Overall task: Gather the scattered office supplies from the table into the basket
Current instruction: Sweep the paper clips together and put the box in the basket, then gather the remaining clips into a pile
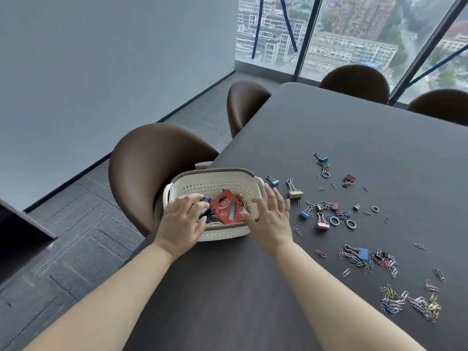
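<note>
While hovering over the basket (212, 186) mid-frame: splayed empty at right hand (271, 219), curled at left hand (182, 221), hold unclear. Pinch light, stiff binder clips (295, 194), scattered centre-right, by wire loops

The basket (215, 184), cream with perforated walls and a brown rim, is sitting upright at the left edge of the table (354, 127), at centre frame. A red packet (226, 207) is lying tilted inside it, over dark items too blurred to identify.

Right of the basket, binder clips are lying scattered:
- a teal clip (273, 182) just beside the rim
- a yellow clip (295, 192) near it
- a maroon clip (350, 179) farther right
- a blue clip (306, 213) and a pink clip (322, 224) below, among metal rings (334, 220)

A larger blue clip (363, 253) is lying at lower right in a heap of paper clips (379, 260). A second heap (410, 304) is lying below it.
</note>
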Available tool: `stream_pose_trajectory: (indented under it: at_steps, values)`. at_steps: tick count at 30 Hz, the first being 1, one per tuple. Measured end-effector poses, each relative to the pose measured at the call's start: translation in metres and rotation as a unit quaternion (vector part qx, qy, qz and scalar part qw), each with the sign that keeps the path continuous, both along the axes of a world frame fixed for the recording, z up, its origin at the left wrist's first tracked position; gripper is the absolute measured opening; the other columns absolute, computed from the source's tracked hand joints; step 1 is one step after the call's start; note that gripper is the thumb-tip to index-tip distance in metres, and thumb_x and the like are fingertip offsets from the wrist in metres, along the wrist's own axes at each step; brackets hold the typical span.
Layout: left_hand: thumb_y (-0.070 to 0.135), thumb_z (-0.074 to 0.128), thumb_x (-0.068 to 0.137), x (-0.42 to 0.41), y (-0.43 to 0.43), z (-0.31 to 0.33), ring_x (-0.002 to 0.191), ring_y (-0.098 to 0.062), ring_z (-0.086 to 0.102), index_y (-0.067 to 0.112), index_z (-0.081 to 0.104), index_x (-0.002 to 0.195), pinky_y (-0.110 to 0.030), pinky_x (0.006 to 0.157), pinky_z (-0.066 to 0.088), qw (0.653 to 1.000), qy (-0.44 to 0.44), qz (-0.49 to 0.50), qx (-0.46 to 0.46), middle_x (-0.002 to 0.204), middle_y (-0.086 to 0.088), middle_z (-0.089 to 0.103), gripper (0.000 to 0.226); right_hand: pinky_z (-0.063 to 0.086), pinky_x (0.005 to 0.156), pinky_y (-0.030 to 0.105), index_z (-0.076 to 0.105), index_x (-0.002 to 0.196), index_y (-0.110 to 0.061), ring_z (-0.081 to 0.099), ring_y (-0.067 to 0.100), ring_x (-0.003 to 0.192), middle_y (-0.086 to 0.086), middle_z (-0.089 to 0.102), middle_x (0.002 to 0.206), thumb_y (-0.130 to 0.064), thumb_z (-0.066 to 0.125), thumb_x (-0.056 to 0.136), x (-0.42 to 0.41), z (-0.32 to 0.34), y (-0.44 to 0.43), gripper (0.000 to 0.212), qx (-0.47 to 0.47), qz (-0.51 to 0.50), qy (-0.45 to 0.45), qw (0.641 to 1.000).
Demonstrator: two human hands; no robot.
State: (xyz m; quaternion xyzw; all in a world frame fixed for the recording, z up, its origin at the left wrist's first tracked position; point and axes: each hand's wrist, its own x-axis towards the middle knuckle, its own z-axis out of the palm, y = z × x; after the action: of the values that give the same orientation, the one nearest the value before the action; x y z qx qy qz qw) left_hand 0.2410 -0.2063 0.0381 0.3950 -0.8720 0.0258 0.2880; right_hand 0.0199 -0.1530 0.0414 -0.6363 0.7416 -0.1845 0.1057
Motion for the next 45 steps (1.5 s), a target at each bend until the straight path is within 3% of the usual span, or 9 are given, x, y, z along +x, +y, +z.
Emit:
stream_pose_trajectory:
  at_steps: [5,10,13,16,22,29,35,40,45]
  values:
    - [0.026,0.049,0.077,-0.063,0.033,-0.016,0.1,-0.02,0.046,0.021,0.049,0.101,-0.033,0.083,0.036,0.99,-0.021,-0.134,-0.027,0.114,0.002,0.044,0.025,-0.003,0.114,0.045,0.036,0.132,-0.022,0.001,0.021,0.142,0.001,0.011,0.154,-0.058,0.031,0.084,-0.062,-0.021,0.054,0.06,0.002,-0.158,-0.009,0.987]
    - [0.042,0.038,0.079,-0.142,0.07,-0.052,0.119,-0.018,0.04,0.022,0.049,0.116,-0.038,0.094,0.043,0.954,-0.163,-0.221,0.121,0.13,0.001,0.044,0.043,0.002,0.115,0.052,0.019,0.142,-0.024,-0.002,0.025,0.143,0.004,0.004,0.155,-0.045,0.042,0.091,-0.128,-0.064,0.142,0.061,0.138,-0.298,0.025,0.944]
    - [0.063,0.025,0.081,-0.179,0.083,-0.072,0.143,-0.024,-0.001,0.019,0.017,0.146,-0.048,0.115,0.013,0.912,-0.295,-0.186,0.216,0.156,-0.004,0.005,0.079,0.003,0.114,0.054,0.008,0.146,-0.026,-0.007,0.029,0.143,0.005,-0.003,0.156,-0.055,0.038,0.089,-0.153,-0.079,0.19,0.071,0.209,-0.348,0.03,0.913]
    - [0.077,0.029,0.078,-0.204,0.089,-0.085,0.137,-0.033,-0.026,0.024,-0.015,0.145,-0.056,0.11,-0.004,0.893,-0.359,-0.087,0.258,0.152,-0.004,-0.026,0.095,0.002,0.112,0.057,-0.004,0.146,-0.027,-0.012,0.033,0.141,0.005,-0.013,0.156,-0.071,0.034,0.081,-0.17,-0.088,0.227,0.087,0.257,-0.379,0.03,0.889]
    - [0.077,0.021,0.079,-0.22,0.08,-0.101,0.138,-0.038,-0.021,0.021,-0.015,0.145,-0.057,0.11,-0.002,0.895,-0.314,0.063,0.31,0.153,-0.012,-0.019,0.094,-0.001,0.112,0.057,-0.016,0.144,-0.027,-0.02,0.032,0.14,0.009,-0.022,0.154,-0.081,0.026,0.074,-0.183,-0.103,0.251,0.099,0.291,-0.386,0.014,0.875]
    - [0.064,0.029,0.087,-0.235,0.067,-0.105,0.14,-0.026,-0.02,0.019,-0.005,0.147,-0.04,0.115,-0.006,0.913,-0.306,-0.057,0.263,0.154,-0.012,-0.016,0.083,-0.003,0.114,0.054,-0.016,0.144,-0.024,-0.019,0.03,0.141,0.009,-0.018,0.155,-0.081,0.025,0.073,-0.208,-0.108,0.214,0.1,0.25,-0.357,0.026,0.9]
    - [0.083,0.015,0.065,-0.266,0.042,-0.106,0.136,-0.02,-0.029,0.02,-0.017,0.144,-0.035,0.112,-0.012,0.903,-0.327,-0.111,0.255,0.151,-0.008,-0.026,0.106,-0.004,0.113,0.054,-0.017,0.144,-0.024,-0.018,0.031,0.141,0.009,-0.019,0.154,-0.087,0.025,0.065,-0.232,-0.11,0.179,0.109,0.247,-0.342,0.034,0.906]
    - [0.092,0.011,0.048,-0.306,0.003,-0.107,0.133,-0.025,-0.034,0.025,-0.023,0.141,-0.044,0.111,-0.012,0.909,-0.313,-0.106,0.253,0.146,-0.001,-0.036,0.121,-0.006,0.112,0.056,-0.019,0.143,-0.026,-0.022,0.029,0.14,0.006,-0.022,0.154,-0.093,0.023,0.051,-0.263,-0.107,0.142,0.122,0.243,-0.328,0.027,0.913]
    - [0.093,0.031,0.052,-0.342,-0.034,-0.107,0.135,-0.032,-0.03,0.025,-0.021,0.143,-0.062,0.107,-0.007,0.925,-0.286,-0.061,0.244,0.15,-0.004,-0.03,0.124,-0.008,0.115,0.053,-0.022,0.141,-0.033,-0.025,0.027,0.14,0.002,-0.025,0.153,-0.094,0.029,0.047,-0.29,-0.107,0.096,0.123,0.218,-0.245,0.045,0.943]
